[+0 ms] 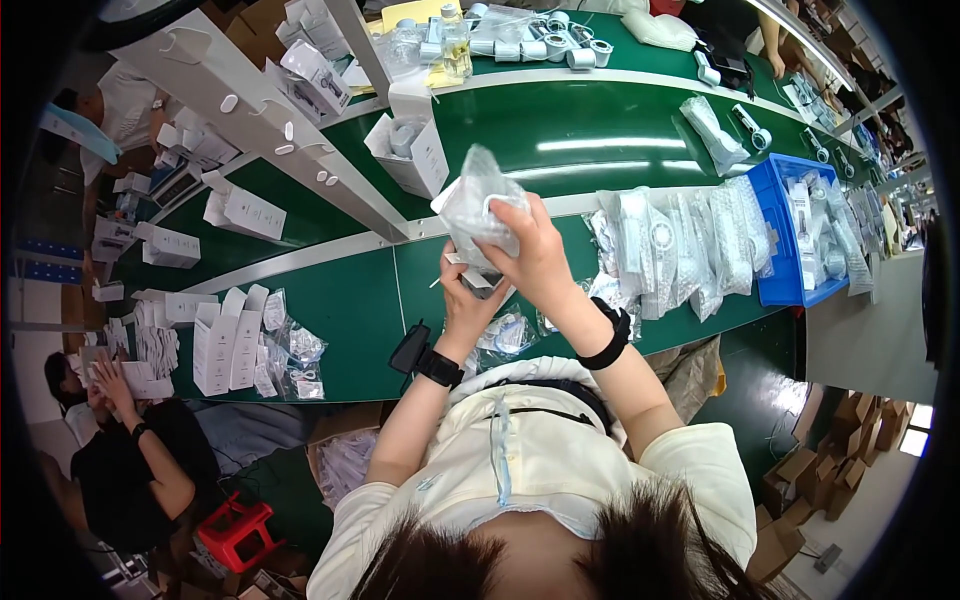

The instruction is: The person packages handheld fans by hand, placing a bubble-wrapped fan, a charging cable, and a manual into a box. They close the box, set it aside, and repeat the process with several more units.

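Note:
Above the near edge of the green bench, my right hand [535, 250] grips a bubble-wrap pouch [478, 180] from above, fingers bent around it. What the pouch contains is blurred by the plastic. Just below, my left hand [470, 305] is closed around a small white box [464, 258], mostly covered by my fingers. The pouch's lower end meets the box; I cannot tell how far inside it reaches. Small clear plastic bags [508, 335] lie on the bench beneath my hands.
Several bubble-wrapped items [665, 245] lie in a row at right, beside a blue bin [785, 262] of more pouches. White boxes [228, 345] and bagged parts [300, 350] sit at left. An open carton [408, 155] stands on the far green surface. A co-worker [140, 450] sits lower left.

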Action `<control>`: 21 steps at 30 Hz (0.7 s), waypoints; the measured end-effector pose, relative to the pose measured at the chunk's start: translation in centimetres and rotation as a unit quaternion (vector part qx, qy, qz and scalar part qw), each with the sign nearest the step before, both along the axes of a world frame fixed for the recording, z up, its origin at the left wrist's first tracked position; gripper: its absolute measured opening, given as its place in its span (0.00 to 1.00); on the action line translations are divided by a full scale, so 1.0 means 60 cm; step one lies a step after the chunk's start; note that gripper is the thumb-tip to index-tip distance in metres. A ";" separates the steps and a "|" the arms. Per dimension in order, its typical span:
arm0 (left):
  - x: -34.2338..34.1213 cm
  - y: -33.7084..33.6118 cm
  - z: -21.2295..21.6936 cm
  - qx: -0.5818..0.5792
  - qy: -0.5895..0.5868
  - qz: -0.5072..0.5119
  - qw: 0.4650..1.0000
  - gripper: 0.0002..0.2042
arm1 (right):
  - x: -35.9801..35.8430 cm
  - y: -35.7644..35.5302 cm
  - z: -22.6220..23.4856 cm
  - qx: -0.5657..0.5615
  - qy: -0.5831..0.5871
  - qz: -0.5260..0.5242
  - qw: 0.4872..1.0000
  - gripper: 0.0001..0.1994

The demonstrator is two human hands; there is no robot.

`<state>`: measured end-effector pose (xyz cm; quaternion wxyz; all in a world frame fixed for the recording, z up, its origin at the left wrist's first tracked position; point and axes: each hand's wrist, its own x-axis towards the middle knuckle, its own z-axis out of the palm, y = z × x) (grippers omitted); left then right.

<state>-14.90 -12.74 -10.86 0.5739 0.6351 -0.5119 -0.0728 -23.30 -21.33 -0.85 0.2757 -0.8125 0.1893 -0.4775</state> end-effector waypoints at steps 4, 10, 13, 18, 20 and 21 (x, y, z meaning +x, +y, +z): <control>-0.007 0.015 -0.009 -0.041 -0.045 -0.098 0.993 0.34 | -0.023 0.000 0.034 0.196 0.179 -0.127 0.956 0.23; -0.005 0.030 -0.035 -0.042 -0.029 -0.079 0.996 0.34 | -0.070 0.051 -0.032 -0.071 0.226 -0.040 0.971 0.26; 0.018 0.039 -0.030 -0.019 -0.029 -0.096 0.995 0.34 | -0.112 0.033 -0.078 -0.041 0.189 -0.012 0.981 0.28; 0.038 0.057 0.056 0.082 -0.015 -0.083 0.993 0.26 | -0.189 0.009 -0.181 0.075 0.332 -0.115 0.933 0.27; 0.043 0.059 0.080 0.104 -0.022 -0.077 0.991 0.22 | -0.208 0.026 -0.213 -0.010 0.526 -0.014 0.851 0.25; 0.044 0.060 0.086 0.119 -0.035 -0.069 0.990 0.17 | -0.209 0.026 -0.227 -0.013 0.525 -0.011 0.851 0.25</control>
